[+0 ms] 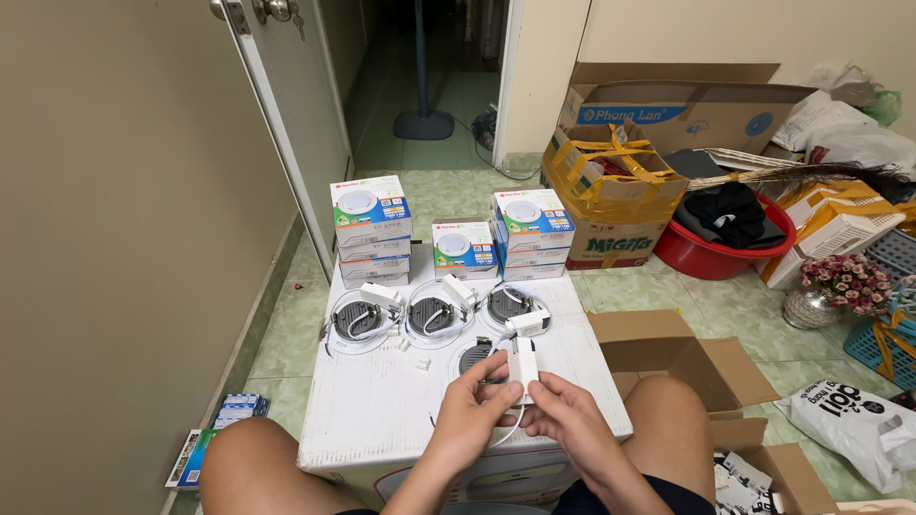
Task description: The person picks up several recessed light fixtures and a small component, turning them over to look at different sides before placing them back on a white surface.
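I have both hands over the near half of the white box top (382, 410). My left hand (469, 405) and right hand (571, 422) together pinch a small white driver unit (522, 367), fingers closed on it, its thin white wire (506, 434) looping down between my palms. Just behind it lies a round downlight (474, 357). Three more downlights (431, 316) sit in a row toward the far edge, and stacked retail boxes (371, 229) stand on the floor beyond that edge.

A small white rectangular driver box (522, 368) stands upright above the white tabletop, its thin wire trailing below.
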